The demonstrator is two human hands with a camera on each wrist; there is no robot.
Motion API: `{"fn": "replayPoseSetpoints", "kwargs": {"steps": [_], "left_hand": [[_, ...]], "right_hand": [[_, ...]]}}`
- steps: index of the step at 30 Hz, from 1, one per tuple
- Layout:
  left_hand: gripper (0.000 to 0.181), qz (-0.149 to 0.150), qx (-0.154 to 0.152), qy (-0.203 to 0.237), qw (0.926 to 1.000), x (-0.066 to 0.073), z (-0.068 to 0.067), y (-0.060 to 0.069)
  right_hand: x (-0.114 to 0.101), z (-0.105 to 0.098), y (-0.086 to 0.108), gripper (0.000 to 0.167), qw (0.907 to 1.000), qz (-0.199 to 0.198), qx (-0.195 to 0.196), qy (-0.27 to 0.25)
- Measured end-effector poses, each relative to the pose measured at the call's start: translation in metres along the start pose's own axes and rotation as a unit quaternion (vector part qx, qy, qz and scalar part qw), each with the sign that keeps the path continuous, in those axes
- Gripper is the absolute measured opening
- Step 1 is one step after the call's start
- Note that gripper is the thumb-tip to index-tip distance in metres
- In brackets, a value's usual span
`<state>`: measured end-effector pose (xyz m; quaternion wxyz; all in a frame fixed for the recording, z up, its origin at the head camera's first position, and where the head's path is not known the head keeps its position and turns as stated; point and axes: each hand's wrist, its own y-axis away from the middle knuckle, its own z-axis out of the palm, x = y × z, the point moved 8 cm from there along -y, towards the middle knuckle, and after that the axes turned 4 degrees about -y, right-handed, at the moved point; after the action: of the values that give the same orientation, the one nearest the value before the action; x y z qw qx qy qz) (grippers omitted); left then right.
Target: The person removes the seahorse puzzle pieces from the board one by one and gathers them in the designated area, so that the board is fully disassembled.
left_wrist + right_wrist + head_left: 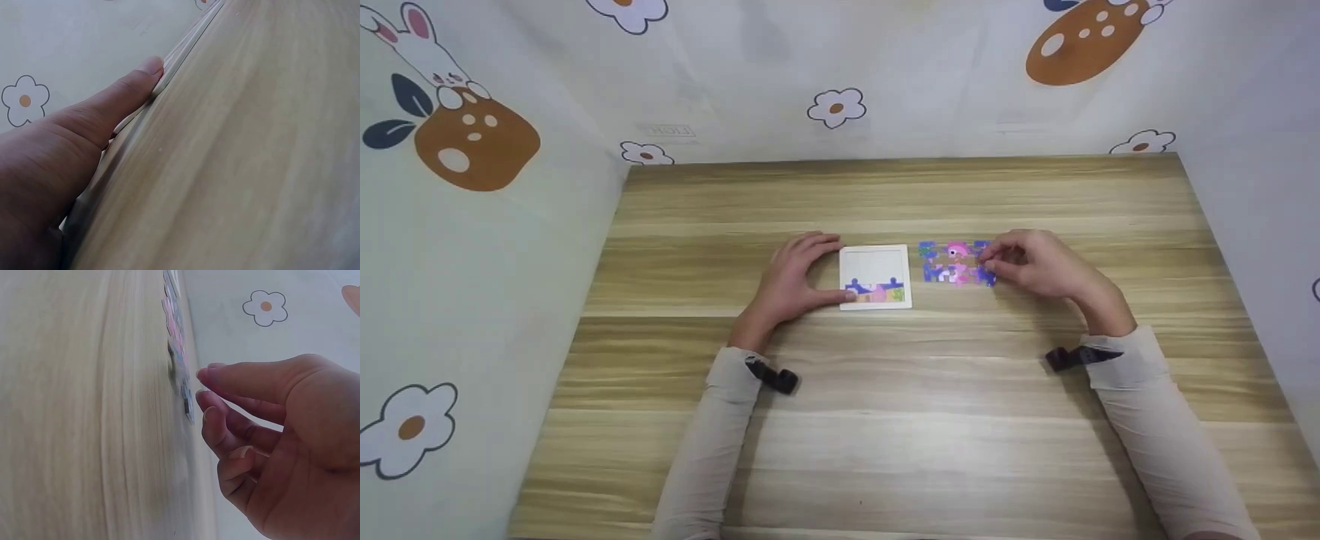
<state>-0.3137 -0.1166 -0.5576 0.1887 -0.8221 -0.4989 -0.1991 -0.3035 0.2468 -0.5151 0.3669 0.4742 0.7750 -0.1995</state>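
White puzzle frame (876, 264) has the loose pieces (957, 251) on its right, their group lying lengthwise away from it. Right hand (1039, 262), at the group's outer end, is nearer, its grip narrow, seemingly empty; left hand (793, 281) spreads wide along the frame's left edge.

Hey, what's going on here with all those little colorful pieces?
A person is at a jigsaw puzzle on a wooden table. Their left hand rests against the left side of the white tray, with its thumb over the lower left corner. Joined pieces fill the tray's bottom; the part above is bare. The right hand is at the right end of the loose pieces beside the tray, but I can't tell whether it holds one.
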Motion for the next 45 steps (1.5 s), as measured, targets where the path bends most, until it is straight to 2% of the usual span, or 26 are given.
{"fn": "replayPoseSetpoints", "kwargs": {"steps": [7, 14, 18, 31, 36, 45], "left_hand": [[0.096, 0.000, 0.002, -0.003, 1.0000, 0.001, -0.001, 0.000], [0.095, 0.006, 0.005, 0.002, 1.0000, 0.003, -0.003, 0.001], [0.094, 0.004, 0.000, -0.001, 1.0000, 0.002, -0.002, 0.001], [0.095, 0.002, -0.003, 0.000, 1.0000, 0.001, -0.001, 0.001], [0.095, 0.003, -0.006, 0.001, 1.0000, 0.002, -0.001, 0.000], [0.094, 0.011, 0.004, 0.004, 0.9999, 0.003, -0.002, 0.001]], "right_hand": [[-0.002, 0.001, 0.001, 0.015, 0.9997, 0.019, -0.008, 0.015], [0.001, 0.003, 0.001, 0.017, 0.9976, 0.036, -0.018, 0.057], [0.003, 0.002, 0.002, 0.016, 0.9975, 0.037, -0.018, 0.057], [-0.002, 0.001, 0.003, 0.013, 0.9972, 0.028, -0.022, 0.066], [-0.006, 0.001, 0.003, 0.012, 0.9983, 0.028, -0.011, 0.049], [-0.027, 0.014, -0.007, 0.014, 0.9994, -0.016, 0.010, 0.031]]}}
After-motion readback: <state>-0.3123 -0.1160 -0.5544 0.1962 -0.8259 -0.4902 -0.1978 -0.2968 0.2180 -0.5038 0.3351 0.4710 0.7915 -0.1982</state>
